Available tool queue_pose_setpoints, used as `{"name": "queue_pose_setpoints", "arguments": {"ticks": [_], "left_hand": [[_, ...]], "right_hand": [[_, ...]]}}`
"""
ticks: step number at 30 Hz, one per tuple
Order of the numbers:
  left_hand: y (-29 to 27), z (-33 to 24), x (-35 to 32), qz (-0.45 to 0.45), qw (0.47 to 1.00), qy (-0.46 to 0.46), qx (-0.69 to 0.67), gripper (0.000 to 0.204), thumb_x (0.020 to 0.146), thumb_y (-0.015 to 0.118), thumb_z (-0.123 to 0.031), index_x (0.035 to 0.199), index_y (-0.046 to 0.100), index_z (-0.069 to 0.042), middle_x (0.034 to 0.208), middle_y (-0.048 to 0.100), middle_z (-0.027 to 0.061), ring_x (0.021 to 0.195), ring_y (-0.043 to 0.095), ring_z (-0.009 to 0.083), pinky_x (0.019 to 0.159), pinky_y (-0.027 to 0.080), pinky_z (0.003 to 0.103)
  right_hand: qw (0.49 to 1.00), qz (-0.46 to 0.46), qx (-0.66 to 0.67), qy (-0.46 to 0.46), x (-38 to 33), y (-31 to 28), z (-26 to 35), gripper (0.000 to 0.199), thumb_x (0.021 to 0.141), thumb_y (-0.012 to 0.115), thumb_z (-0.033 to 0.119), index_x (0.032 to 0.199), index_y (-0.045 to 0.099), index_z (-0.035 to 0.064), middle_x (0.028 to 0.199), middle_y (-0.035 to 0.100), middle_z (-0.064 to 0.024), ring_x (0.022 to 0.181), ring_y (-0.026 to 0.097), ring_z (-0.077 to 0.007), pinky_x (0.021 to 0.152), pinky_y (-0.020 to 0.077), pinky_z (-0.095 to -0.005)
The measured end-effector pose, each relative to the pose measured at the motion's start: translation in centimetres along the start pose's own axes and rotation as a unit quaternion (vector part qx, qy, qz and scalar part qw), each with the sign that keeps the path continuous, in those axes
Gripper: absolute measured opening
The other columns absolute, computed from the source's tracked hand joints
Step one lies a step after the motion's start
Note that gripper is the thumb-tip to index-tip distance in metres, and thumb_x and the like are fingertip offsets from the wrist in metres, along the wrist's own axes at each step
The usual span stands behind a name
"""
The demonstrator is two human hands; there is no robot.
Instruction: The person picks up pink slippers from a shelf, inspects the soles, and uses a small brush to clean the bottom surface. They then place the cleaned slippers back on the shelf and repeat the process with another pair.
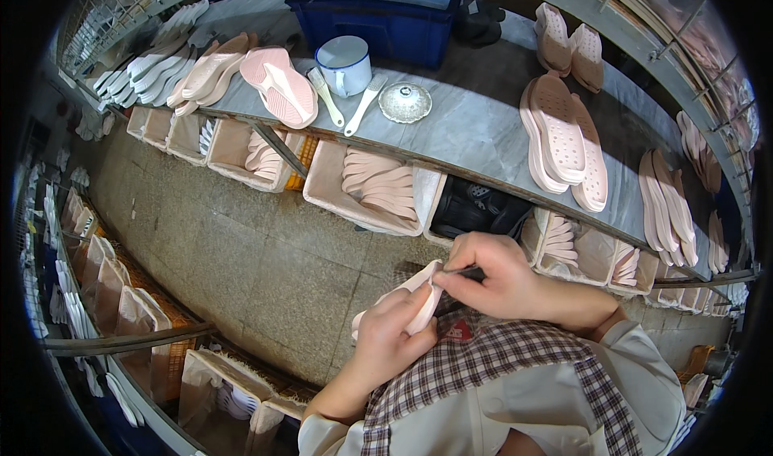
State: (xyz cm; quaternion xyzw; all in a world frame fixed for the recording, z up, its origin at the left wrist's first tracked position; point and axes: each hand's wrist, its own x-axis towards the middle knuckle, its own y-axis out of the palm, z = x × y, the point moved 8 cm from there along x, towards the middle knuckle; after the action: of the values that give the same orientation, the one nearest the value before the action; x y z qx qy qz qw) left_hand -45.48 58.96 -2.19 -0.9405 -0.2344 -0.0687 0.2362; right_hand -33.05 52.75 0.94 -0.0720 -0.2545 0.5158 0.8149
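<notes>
Two hands met off the counter's near edge: the left hand (393,333) gripped a pale pink sole (426,313) between its fingers, the right hand (498,275) pinching a small dark tool (474,273) at one end. Edge trimming seemed in hand, the next move calling for a steady sole.

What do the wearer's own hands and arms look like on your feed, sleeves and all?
The left hand and right hand are bare: no gloves or wristbands show. Loose, pale grey-beige fabric sleeves end around the elbows. Over the shirt is a brown-and-white checked fabric apron bearing a small red patch.
</notes>
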Motion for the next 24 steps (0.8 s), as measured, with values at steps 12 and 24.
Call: {"name": "queue_pose_setpoints", "arguments": {"ticks": [12,24], "left_hand": [[0.0,-0.2,0.2,0.003,1.0,0.009,-0.006,0.046,0.067,0.07,-0.002,0.112,0.06,0.002,0.072,0.05,0.0082,0.061,0.051,0.0191,0.053,0.042,0.029],[-0.2,0.6,0.1,0.006,1.0,-0.004,-0.01,0.048,0.066,0.069,-0.001,0.113,0.061,0.002,0.074,0.052,0.0094,0.063,0.054,0.0211,0.056,0.043,0.03]], "right_hand": [[0.996,0.017,-0.07,-0.043,0.0,0.6,0.5,0.019,0.076,0.071,-0.001,0.08,0.052,0.0017,0.068,0.057,-0.0091,0.059,0.059,-0.0222,0.051,0.0454,-0.0307],[0.996,0.043,-0.072,0.019,1.1,1.4,-0.1,0.016,0.08,0.067,0.013,0.078,0.053,0.0052,0.07,0.057,-0.0097,0.061,0.057,-0.0297,0.053,0.0445,-0.0369]]}}
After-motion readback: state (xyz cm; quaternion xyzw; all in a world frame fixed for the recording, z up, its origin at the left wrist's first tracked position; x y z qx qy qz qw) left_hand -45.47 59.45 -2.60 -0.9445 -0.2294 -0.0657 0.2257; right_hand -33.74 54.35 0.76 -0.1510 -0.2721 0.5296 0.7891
